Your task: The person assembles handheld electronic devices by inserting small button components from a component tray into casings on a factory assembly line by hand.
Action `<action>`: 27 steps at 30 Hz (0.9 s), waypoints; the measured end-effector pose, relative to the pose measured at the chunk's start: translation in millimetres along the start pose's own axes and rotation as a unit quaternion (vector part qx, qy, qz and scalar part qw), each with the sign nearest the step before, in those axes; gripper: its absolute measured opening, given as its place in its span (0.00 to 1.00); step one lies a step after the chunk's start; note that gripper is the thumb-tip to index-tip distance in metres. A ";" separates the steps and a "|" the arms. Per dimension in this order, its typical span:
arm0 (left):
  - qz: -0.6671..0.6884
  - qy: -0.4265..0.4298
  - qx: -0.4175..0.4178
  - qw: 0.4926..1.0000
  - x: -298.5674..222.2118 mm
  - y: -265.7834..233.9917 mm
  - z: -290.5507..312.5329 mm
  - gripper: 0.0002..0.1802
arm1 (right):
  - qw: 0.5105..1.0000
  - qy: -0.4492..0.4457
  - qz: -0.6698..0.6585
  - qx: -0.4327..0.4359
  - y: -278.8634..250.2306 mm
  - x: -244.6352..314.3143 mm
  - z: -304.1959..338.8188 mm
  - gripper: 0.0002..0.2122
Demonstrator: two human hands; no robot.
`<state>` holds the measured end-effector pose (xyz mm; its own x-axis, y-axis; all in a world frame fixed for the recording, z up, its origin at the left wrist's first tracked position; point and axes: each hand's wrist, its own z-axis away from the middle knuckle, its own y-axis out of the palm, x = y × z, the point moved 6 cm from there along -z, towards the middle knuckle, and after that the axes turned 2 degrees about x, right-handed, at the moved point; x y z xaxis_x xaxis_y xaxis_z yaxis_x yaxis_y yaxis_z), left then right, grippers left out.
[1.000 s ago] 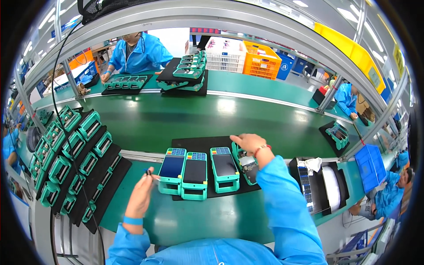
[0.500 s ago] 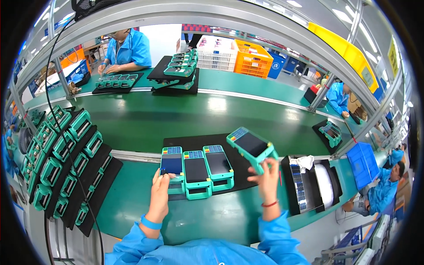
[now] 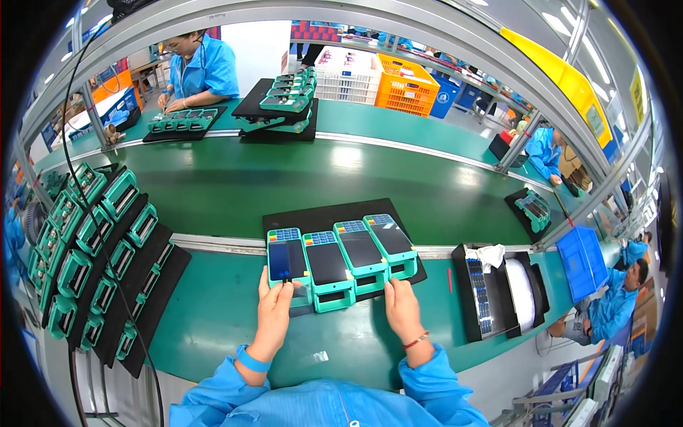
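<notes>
Several green-cased payment terminals with keypads and dark screens lie side by side on a black mat [image 3: 299, 219]. My left hand [image 3: 274, 309] is closed at the lower end of the leftmost terminal [image 3: 287, 260], with a small black piece [image 3: 287, 282] between thumb and fingers. My right hand [image 3: 404, 312] has its fingers curled at the lower end of the rightmost terminal [image 3: 391, 238]; the fingertips are partly hidden, and I cannot tell whether they grip the case or the mat. Between my forearms a small clear scrap [image 3: 320, 356] lies on the green bench.
Stacked mats with green terminal cases [image 3: 96, 231] stand at left. A black box [image 3: 466, 292] with strips and white sheets sits at right, beside a blue bin [image 3: 582, 263] and a red stick [image 3: 449, 280]. Across the green belt, a co-worker [image 3: 203, 67] handles more cases.
My right hand has lowered the tilted terminal onto the mat at the right end of the row and drawn down-left. My left hand shifted slightly right. A clear scrap now shows on the bench.
</notes>
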<state>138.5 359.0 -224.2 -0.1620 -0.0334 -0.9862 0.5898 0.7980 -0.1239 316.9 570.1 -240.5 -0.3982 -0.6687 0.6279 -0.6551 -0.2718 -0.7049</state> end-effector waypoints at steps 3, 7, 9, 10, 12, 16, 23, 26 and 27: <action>0.072 -0.027 -0.011 0.997 1.7 -4.4 -5.0 0.16 | 0.997 0.027 -0.007 -0.071 -46.7 -26.9 -22.6 0.12; 0.109 -0.018 -0.002 0.994 -11.4 6.4 -1.3 0.17 | 0.992 0.050 -0.087 -0.075 -50.6 -101.5 -74.5 0.19; 0.100 -0.008 -0.024 0.995 -5.6 -2.9 -8.0 0.17 | 0.992 0.096 -0.080 0.027 -28.1 -75.8 -76.5 0.23; 0.089 -0.009 -0.018 0.996 -0.7 -6.7 -12.5 0.17 | 0.992 0.086 -0.092 0.019 -22.6 -73.1 -73.4 0.23; 0.102 -0.029 -0.035 0.994 14.6 -25.9 -19.5 0.17 | 0.980 0.084 -0.182 0.010 -3.1 -66.8 -45.3 0.23; 0.035 -0.003 -0.030 0.999 -6.5 -48.7 -26.2 0.16 | 0.988 0.032 -0.131 0.073 -6.1 9.5 -21.3 0.38; 0.054 0.001 -0.023 0.998 -3.0 -41.8 -29.7 0.15 | 0.998 -0.053 0.039 -0.005 12.7 29.0 -16.8 0.56; 0.084 0.012 -0.021 0.996 -1.1 -48.3 -38.5 0.15 | 0.998 -0.054 0.032 -0.005 13.3 28.4 -25.9 0.55; 0.135 -0.011 0.004 0.991 3.4 -50.0 -45.9 0.15 | 0.995 -0.058 0.086 -0.008 9.2 27.5 -26.7 0.55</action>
<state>72.1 346.7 -216.3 0.0195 0.1676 -0.9857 0.6159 0.7745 0.1439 282.8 567.7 -220.9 -0.4294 -0.7796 0.4560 -0.5947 -0.1359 -0.7924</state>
